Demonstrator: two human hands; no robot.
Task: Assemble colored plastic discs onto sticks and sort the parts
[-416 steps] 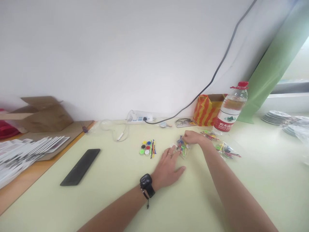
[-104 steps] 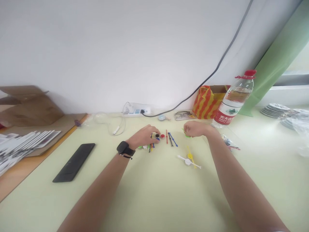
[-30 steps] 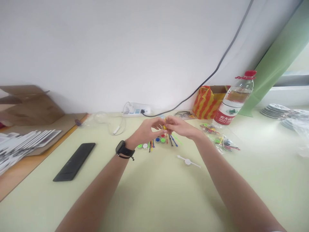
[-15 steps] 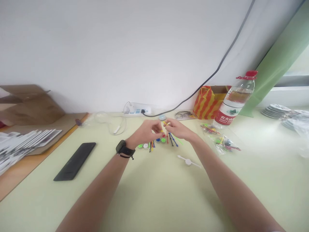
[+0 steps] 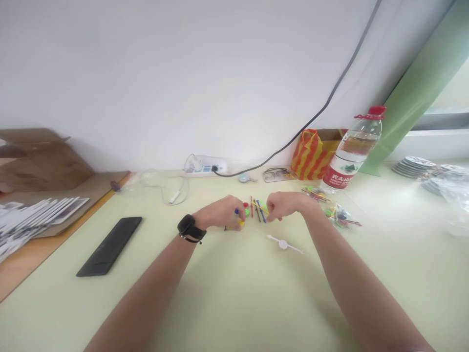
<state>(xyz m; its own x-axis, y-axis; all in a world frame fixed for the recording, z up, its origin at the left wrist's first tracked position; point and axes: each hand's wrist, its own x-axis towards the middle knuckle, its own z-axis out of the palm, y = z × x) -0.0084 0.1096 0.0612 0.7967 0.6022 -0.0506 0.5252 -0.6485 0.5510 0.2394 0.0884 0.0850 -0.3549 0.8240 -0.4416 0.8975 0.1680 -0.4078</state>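
My left hand (image 5: 224,213), with a black watch on its wrist, is closed round a small yellow piece (image 5: 241,223) low over the table, beside blue, red and green discs. A red disc (image 5: 245,205) lies just past its fingertips. My right hand (image 5: 279,204) has its fingers curled at the lower end of a blue stick (image 5: 261,211); whether it grips anything is hidden. A red stick (image 5: 251,206) and a yellow stick lie between the hands. Nearer to me rests a white spinner arrow (image 5: 283,244).
A black phone (image 5: 110,246) and stacked cards (image 5: 44,215) are at left. A power strip (image 5: 205,166) stands by the wall. On the right are a water bottle (image 5: 348,156), a striped bag (image 5: 313,155), plastic bags of colourful parts (image 5: 340,215) and stacked discs (image 5: 414,166).
Both hands have moved apart and down toward the table. The yellow stick from my right hand now lies across the sticks. The view has shifted slightly.
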